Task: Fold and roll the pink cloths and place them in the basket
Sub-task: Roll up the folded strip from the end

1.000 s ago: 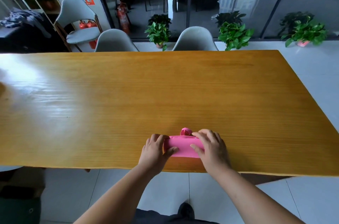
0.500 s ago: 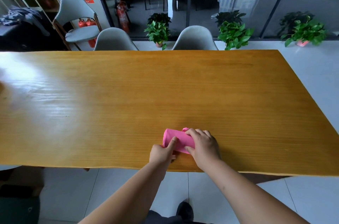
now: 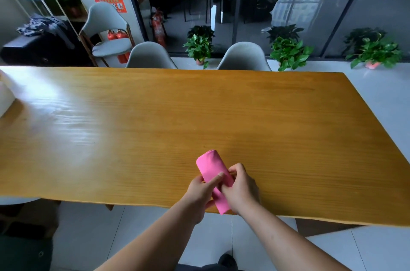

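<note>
— Long yellow-brown worktop (image 3: 199, 115) fills most of the room. What is on the far side of it?

— Grey chairs (image 3: 244, 56) are pushed up to its far edge. Behind them, green plants (image 3: 288, 53) sit in pots on the floor, next to a dark glass wall (image 3: 310, 4). A red fire extinguisher (image 3: 158, 26) stands by that wall too.

— Where is the pink cloth (image 3: 210, 166)?

— It is rolled up like a fat tube. It is close to the person, over the near edge of the worktop. The roll is tilted. Its far end points away and a bit to the left, and its near end sticks out past the worktop edge, over the floor.

— Who has it?

— Both hands. The left grip (image 3: 200, 191) is wrapped round the roll from the left side, and its thumb (image 3: 217, 179) lies across the top of the pink cloth. The right grip (image 3: 241, 188) holds the roll from the right side with its fingers (image 3: 235, 169) curled in tight.

— Is the roll lying on the wood?

— I cannot tell. The hands hide the part under it.

— Do the two hands touch?

— They are just beside each other, with the pink roll squeezed between them.
</note>
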A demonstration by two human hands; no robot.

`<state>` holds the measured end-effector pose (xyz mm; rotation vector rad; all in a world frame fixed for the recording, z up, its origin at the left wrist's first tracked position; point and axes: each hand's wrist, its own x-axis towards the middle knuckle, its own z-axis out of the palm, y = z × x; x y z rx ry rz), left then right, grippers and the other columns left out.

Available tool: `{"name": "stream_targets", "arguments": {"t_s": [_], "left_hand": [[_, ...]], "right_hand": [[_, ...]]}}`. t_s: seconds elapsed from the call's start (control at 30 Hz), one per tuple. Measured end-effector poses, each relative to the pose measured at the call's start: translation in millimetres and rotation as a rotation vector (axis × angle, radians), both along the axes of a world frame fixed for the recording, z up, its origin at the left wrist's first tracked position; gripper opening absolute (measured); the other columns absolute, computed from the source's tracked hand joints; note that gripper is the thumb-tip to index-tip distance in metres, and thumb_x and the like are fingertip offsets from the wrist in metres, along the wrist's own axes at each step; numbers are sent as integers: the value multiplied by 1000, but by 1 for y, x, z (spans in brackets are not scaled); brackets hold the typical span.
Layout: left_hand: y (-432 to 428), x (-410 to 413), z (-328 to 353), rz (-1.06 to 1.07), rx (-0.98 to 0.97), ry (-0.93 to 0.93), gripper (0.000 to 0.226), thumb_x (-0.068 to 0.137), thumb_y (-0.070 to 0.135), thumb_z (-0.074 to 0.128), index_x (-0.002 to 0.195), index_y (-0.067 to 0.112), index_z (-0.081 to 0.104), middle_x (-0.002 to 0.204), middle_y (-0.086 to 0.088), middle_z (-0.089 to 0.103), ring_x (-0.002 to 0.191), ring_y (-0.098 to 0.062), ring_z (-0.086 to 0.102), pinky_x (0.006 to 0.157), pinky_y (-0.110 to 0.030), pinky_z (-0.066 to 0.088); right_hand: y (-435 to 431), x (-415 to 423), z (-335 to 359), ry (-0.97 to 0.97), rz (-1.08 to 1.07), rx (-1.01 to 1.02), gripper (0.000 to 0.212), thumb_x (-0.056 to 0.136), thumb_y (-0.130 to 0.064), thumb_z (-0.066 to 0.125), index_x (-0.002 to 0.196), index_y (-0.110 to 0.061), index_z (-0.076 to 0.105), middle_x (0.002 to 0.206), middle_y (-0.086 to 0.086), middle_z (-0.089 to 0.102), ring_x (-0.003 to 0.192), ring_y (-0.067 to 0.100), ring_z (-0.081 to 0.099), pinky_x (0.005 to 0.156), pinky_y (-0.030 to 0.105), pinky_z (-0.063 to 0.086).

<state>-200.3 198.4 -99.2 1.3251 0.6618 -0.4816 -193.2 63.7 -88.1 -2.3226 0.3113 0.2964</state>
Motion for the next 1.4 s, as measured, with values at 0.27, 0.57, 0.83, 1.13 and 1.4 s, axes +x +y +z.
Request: {"name": "stream_targets", "arguments": {"t_s": [0.27,0.57,0.83,1.13,1.4], "left_hand": [[65,11,69,2,-90,-246,45,92,38,79,116,0,72,105,-20,78,87,-27,76,64,-32,57],[144,6,112,39,-253,-306,62,96,41,75,135,-5,59,127,-29,69,120,-43,68,108,-61,51],[182,0,139,124,-507,-333,83,72,51,86,138,7,63,107,-24,69,86,-40,68,82,-51,59],[211,-4,147,72,-657,-406,77,71,55,86,122,0,67,100,-21,65,82,-34,68,82,-44,56],[227,-14,145,100,-685,-445,79,65,52,92,119,0,68,100,-19,66,84,-34,68,84,-46,55]], "right_hand": [[65,2,51,-189,23,196,39,77,-55,79,106,-42,55,93,-25,70,81,3,68,70,34,56],[114,3,83,-451,271,455,24,97,-40,74,121,-38,71,114,-18,72,105,9,69,88,32,57],[134,34,111,-350,267,533,39,95,-38,76,131,-45,64,121,-18,68,107,6,67,85,31,61],[160,45,151,-406,321,612,16,99,-44,68,104,-31,77,88,1,72,85,21,68,81,44,58],[167,59,170,-286,234,812,31,99,-41,68,83,-15,76,87,15,73,88,25,70,88,33,53]]}}
